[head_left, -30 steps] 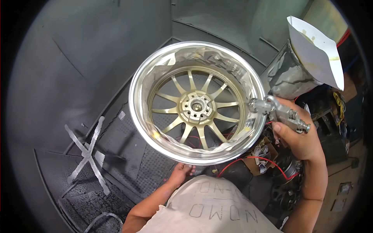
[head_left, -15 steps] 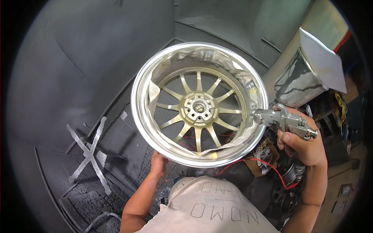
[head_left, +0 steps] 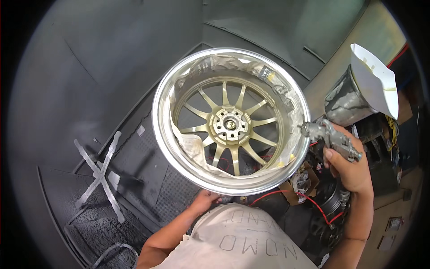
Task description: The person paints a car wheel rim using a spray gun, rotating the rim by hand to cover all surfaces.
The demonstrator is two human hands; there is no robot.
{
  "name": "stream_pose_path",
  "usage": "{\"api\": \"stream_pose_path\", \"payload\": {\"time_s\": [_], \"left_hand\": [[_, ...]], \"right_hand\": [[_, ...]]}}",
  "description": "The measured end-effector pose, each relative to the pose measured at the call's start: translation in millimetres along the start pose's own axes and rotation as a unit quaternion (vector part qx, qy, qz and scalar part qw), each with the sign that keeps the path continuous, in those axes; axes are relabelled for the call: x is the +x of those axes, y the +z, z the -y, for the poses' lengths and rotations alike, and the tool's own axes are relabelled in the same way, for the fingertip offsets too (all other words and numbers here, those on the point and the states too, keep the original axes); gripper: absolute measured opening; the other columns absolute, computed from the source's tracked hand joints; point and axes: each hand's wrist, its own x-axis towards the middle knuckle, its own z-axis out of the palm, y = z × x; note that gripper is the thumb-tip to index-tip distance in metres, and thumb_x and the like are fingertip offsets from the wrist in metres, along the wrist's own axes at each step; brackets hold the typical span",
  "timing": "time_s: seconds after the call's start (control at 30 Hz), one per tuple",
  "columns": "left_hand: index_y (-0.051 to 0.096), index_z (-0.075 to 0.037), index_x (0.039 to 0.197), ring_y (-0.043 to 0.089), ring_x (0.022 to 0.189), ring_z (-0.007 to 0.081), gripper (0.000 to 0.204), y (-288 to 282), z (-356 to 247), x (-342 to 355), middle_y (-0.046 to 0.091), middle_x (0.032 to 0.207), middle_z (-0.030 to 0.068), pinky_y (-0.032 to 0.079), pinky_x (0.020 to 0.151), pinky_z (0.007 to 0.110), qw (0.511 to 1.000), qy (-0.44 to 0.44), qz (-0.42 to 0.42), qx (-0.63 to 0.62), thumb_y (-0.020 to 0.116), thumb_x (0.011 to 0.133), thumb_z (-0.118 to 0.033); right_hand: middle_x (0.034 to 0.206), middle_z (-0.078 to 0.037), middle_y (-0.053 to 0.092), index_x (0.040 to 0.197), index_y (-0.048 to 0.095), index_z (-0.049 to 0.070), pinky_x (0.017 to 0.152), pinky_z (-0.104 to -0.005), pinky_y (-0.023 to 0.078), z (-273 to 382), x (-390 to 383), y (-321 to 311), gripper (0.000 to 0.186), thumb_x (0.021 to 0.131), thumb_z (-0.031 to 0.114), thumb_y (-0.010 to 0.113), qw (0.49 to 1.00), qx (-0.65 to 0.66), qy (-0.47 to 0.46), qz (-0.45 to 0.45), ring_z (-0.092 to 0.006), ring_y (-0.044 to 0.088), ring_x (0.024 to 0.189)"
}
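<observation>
A wheel rim with a polished silver lip and gold-coloured spokes faces up in front of me. Crumpled masking paper lines the inside of its barrel. My left hand is closed at the rim's near lower edge, its fingertips partly hidden underneath. On the right my right hand is wrapped round a spray gun. The gun's nozzle points left at the rim's right edge, close to the lip. A paint-streaked cup sits on the gun, with a white paper collar round its mouth.
An X-shaped grey stand is at the lower left, beside dark grey walls. A red hose loops below the gun. At the lower right are a cardboard box with scraps and another wheel.
The wheel rim has turned counterclockwise, carrying its masking paper round. My left hand has moved right along the near edge. The spray gun has shifted and tilted slightly.
</observation>
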Motion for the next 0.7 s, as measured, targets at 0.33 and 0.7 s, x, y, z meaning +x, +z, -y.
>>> {"api": "stream_pose_path", "payload": {"time_s": [0.33,0.7], "left_hand": [[0.067,-0.003,0.104,0.061,0.075,0.0118,0.015,48.6,-11.6,31.7,0.067,0.086,0.0034,0.048,0.065,0.025,0.998,-0.001,-0.038,-0.059,0.066,0.091,-0.010],[0.072,-0.001,0.103,0.060,0.069,0.0120,0.014,51.4,10.4,47.7,0.071,0.086,0.0052,0.049,0.063,0.026,0.985,0.029,-0.125,-0.118,0.062,0.095,-0.008]], "right_hand": [[0.103,-0.008,0.071,0.139,0.058,-0.001,0.085,-0.0296,0.051,-43.1,-2.6,-20.1,0.051,0.089,0.004,0.067,0.989,-0.017,-0.111,0.094,-0.0121,0.062,0.089],[0.084,-0.005,0.063,0.146,0.046,-0.005,0.053,-0.0200,0.048,-69.7,-0.1,-81.0,0.062,0.092,0.015,0.069,0.997,0.050,-0.053,-0.036,-0.0111,0.060,0.069]]}}
